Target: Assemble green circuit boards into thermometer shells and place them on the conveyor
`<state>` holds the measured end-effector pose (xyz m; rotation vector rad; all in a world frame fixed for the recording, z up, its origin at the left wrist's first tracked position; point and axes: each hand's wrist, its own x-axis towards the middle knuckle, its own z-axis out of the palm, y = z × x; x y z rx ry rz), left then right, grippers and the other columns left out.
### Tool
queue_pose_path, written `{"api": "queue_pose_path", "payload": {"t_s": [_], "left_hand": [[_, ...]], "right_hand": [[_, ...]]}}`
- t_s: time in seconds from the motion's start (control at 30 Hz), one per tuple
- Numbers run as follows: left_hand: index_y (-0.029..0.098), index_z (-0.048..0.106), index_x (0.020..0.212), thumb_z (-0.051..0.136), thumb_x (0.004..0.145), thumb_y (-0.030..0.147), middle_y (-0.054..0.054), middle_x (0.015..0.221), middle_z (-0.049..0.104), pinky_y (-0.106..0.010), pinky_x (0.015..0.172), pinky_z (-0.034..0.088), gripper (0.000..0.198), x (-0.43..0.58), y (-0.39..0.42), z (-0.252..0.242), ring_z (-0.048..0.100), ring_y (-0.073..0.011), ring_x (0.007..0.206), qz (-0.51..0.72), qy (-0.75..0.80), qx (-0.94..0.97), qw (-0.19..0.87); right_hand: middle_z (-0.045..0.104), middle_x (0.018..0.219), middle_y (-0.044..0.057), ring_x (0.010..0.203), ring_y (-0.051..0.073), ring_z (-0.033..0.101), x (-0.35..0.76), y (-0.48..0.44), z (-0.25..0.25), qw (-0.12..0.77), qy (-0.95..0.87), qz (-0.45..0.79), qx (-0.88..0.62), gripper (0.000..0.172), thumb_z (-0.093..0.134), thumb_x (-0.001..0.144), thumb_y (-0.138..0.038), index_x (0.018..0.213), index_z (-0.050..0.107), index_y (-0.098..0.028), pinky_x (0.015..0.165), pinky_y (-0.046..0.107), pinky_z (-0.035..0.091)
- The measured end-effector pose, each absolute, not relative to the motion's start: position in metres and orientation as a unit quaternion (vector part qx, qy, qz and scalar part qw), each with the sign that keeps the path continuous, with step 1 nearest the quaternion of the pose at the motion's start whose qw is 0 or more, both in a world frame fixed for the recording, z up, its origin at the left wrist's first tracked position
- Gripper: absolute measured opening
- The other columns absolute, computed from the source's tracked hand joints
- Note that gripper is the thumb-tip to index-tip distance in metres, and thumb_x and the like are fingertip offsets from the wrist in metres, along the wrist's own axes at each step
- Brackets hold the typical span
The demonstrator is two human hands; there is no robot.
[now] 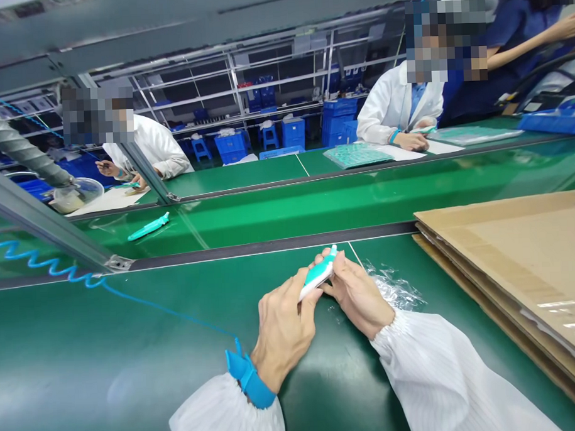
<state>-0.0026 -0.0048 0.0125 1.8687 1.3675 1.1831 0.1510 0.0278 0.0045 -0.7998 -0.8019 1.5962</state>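
Observation:
Both of my hands hold one teal-and-white handle (pixel 319 272), which looks like an electric toothbrush handle with a narrow white tip. It is tilted, tip up and away to the right, above the green worktop (pixel 180 370). My left hand (pixel 286 316) is closed round its lower end, a blue wrist strap (pixel 250 380) on that wrist. At the tip end, the fingers of my right hand (pixel 359 295) pinch the handle. Crumpled clear plastic bags (pixel 396 287) lie just beyond my right hand. My fingers hide part of the handle.
Stacked cardboard sheets (pixel 510 252) lie at the right. A similar teal handle (pixel 149 226) rests on the green conveyor belt (pixel 278 209) ahead. A coiled blue cord (pixel 48 265) runs from a metal post (pixel 47 217) to my strap. Co-workers in white coats (pixel 401 101) sit across the belt.

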Motion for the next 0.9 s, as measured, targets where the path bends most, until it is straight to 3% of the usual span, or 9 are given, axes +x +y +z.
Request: {"api": "queue_pose_path", "payload": {"t_s": [0.13,0.23,0.33,0.6,0.7,0.77,0.9], "left_hand": [[0.029,0.065,0.134,0.056,0.097,0.039,-0.010,0.125,0.073,-0.039,0.089,0.049,0.039,-0.002,-0.004,0.013,0.070,-0.0320,0.108,0.406,0.521,0.713,0.234],[0.026,0.065,0.127,0.050,0.100,0.042,-0.008,0.105,0.077,-0.034,0.076,0.048,0.035,-0.001,-0.004,0.018,0.071,-0.0258,0.089,0.400,0.535,0.691,0.277],[0.025,0.065,0.122,0.058,0.096,0.044,-0.004,0.086,0.076,-0.029,0.063,0.042,0.034,-0.001,-0.004,0.024,0.065,-0.0204,0.069,0.386,0.547,0.670,0.320],[0.027,0.071,0.113,0.062,0.092,0.042,-0.001,0.074,0.070,-0.030,0.061,0.036,0.027,-0.004,-0.006,0.025,0.055,-0.0184,0.061,0.376,0.552,0.666,0.332],[0.025,0.066,0.122,0.055,0.097,0.045,-0.002,0.085,0.071,-0.030,0.066,0.043,0.034,-0.001,-0.007,0.024,0.060,-0.0194,0.071,0.409,0.540,0.634,0.372],[0.025,0.063,0.128,0.045,0.101,0.042,-0.005,0.102,0.070,-0.034,0.082,0.047,0.036,-0.001,-0.006,0.023,0.062,-0.0213,0.090,0.437,0.537,0.632,0.348],[0.024,0.066,0.120,0.038,0.104,0.038,-0.009,0.117,0.060,-0.043,0.106,0.039,0.036,-0.002,-0.003,0.018,0.053,-0.0242,0.112,0.428,0.563,0.647,0.286]], "right_hand": [[0.068,0.118,0.002,0.106,0.021,0.063,0.153,0.032,0.002,0.552,-0.333,0.689,-0.331,0.044,0.072,0.080,-0.064,0.105,0.066,-0.028,0.093,0.037,0.052],[0.067,0.129,0.002,0.113,0.021,0.063,0.154,0.032,0.002,0.543,-0.335,0.699,-0.322,0.041,0.071,0.085,-0.059,0.114,0.068,-0.030,0.097,0.039,0.052],[0.067,0.134,0.005,0.117,0.023,0.063,0.154,0.031,0.000,0.518,-0.365,0.702,-0.325,0.039,0.070,0.088,-0.054,0.119,0.069,-0.030,0.099,0.041,0.052],[0.068,0.132,0.009,0.121,0.027,0.063,0.152,0.028,-0.003,0.512,-0.421,0.651,-0.370,0.046,0.067,0.087,-0.059,0.116,0.071,-0.024,0.103,0.043,0.052],[0.065,0.137,0.009,0.121,0.028,0.064,0.148,0.022,0.001,0.473,-0.445,0.640,-0.410,0.056,0.067,0.087,-0.059,0.133,0.062,-0.027,0.104,0.044,0.054],[0.064,0.138,0.010,0.122,0.029,0.064,0.145,0.019,0.004,0.426,-0.474,0.644,-0.424,0.068,0.070,0.085,-0.059,0.144,0.053,-0.029,0.104,0.045,0.054],[0.067,0.134,0.013,0.124,0.035,0.062,0.138,0.014,0.010,0.339,-0.525,0.651,-0.431,0.072,0.077,0.076,-0.057,0.138,0.061,-0.024,0.104,0.045,0.055]]}}
